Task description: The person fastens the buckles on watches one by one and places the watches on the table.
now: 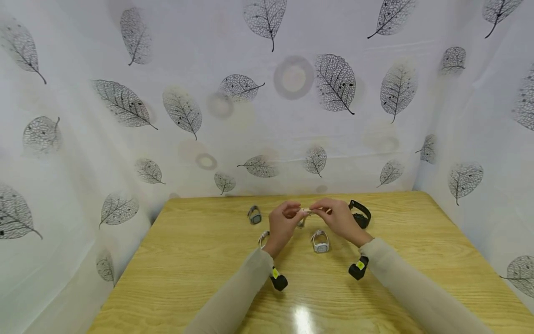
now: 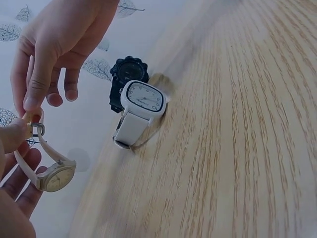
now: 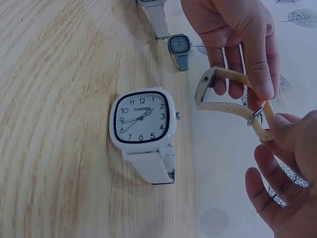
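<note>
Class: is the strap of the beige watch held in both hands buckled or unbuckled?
Buckled: the beige watch's strap forms a closed loop through the buckle.

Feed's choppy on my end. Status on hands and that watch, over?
Left hand and right hand both pinch the beige watch at its buckle, held above the table. White square watch lies below, untouched. Nothing blocking.
</note>
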### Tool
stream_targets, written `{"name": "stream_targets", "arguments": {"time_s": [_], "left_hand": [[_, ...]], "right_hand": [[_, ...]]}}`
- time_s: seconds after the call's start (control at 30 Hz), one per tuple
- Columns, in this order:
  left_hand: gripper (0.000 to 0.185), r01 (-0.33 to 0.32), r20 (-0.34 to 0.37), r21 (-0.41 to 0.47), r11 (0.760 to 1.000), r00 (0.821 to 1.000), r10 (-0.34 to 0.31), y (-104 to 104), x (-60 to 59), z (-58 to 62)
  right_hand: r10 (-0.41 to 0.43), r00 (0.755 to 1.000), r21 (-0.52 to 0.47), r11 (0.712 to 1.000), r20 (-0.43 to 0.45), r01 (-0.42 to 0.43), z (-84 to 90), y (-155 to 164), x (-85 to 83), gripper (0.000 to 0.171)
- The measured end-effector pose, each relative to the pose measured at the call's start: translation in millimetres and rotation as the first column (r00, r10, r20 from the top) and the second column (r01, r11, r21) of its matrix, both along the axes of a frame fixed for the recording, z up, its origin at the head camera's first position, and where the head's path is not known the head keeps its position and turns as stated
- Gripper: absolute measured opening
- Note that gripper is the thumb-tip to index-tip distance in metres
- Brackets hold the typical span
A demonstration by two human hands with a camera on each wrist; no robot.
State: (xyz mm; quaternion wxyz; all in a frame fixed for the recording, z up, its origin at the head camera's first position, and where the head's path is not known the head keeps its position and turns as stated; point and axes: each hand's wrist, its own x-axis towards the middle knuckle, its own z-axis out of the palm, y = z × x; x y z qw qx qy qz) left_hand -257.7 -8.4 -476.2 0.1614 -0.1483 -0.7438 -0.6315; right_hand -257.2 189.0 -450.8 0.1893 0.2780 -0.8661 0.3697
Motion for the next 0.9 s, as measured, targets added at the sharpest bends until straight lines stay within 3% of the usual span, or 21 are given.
{"name": "stream_targets", "arguments": {"time_s": [0.43,0.67,0.9], "left_hand": [[0.024,0.047,-0.023,-0.103,0.994,0.999,-0.049,-2.2,0.4,-2.5],[0.022,0.035,-0.063,-0.103,0.994,0.997,-0.041,-2.6,-1.3,-5.6],[0.022,0.04,-0.046,-0.101,0.994,0.998,-0.045,-3.2,-2.2,-5.6]], "right_hand": [[0.029,0.999,0.009,1.0,0.015,-0.029,-0.6,-3.6,0.8,0.014],[-0.028,0.996,-0.007,1.0,0.087,0.029,-3.2,0.3,2.6,0.016],[-0.021,0.992,-0.004,1.0,0.122,0.022,-6.8,0.8,-0.2,0.016]]}}
